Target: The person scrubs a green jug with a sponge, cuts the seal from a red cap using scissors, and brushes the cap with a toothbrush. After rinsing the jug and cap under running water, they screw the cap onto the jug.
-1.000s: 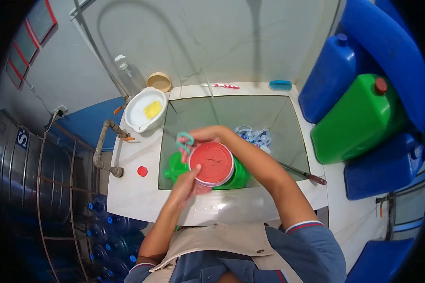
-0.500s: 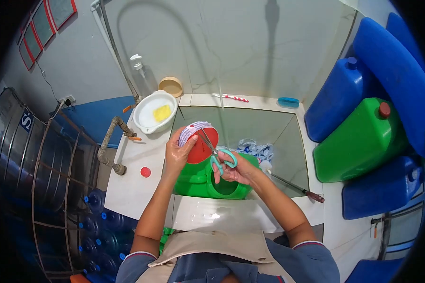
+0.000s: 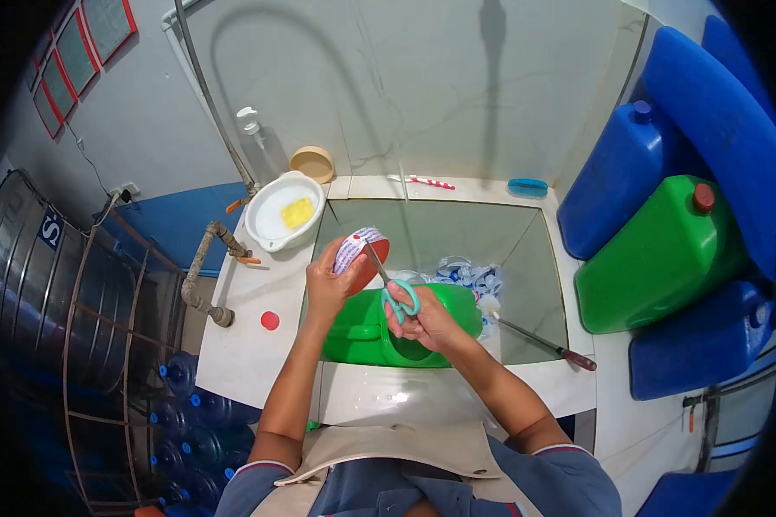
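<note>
**Your scissors are touching the band of the lid**

Your left hand is holding the tilted red lid over the sink, fingers clamped on its printed band. Your right hand is gripping the scissors, fingers closed around the teal handles. Below, a green jug is lying in the sink, beside blue-and-white scraps.

Apparent washing area, tiled sink, plastic jerrycans, large water bottles, metal tank
</note>
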Demonstrator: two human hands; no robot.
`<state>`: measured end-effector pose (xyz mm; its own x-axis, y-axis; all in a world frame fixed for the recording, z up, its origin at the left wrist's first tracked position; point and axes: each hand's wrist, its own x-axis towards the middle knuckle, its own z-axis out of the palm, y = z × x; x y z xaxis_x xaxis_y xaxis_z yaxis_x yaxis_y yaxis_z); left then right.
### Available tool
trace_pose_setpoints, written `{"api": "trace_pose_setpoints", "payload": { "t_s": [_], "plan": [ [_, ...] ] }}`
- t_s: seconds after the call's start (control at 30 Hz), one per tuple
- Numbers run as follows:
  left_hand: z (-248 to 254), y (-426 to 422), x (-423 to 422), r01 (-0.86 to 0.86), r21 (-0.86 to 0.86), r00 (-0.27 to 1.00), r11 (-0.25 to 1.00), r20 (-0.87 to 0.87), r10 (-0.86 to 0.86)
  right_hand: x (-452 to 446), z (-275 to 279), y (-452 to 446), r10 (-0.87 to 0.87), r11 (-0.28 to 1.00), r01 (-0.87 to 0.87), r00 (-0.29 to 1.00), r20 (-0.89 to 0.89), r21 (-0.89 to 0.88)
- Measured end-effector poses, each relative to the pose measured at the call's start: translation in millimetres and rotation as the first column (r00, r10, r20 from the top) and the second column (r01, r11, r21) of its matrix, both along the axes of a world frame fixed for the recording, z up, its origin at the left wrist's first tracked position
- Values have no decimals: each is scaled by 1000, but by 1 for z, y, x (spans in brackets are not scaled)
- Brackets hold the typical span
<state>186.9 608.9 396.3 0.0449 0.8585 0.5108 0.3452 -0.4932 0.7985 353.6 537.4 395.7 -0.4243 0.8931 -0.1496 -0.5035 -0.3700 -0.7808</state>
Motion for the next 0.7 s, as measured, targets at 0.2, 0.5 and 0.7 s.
{"api": "trace_pose_setpoints", "payload": {
  "t_s": [0.2, 0.5, 0.7],
  "plan": [
    [-9, 6, -10, 16, 68, 1000, 998, -14, -15, -10, 3, -1, -27, 999, 19, 986, 165, 46],
    [-10, 1, -10, 26, 1, 989, 1000, -147, -25, 18, 0, 43, -596, 756, 119, 533, 601, 644],
    [-2, 9, 0, 340, -196, 939, 920, 121, -321, 23, 31, 63, -685, 493, -295, 449, 574, 819]
  ]
}}
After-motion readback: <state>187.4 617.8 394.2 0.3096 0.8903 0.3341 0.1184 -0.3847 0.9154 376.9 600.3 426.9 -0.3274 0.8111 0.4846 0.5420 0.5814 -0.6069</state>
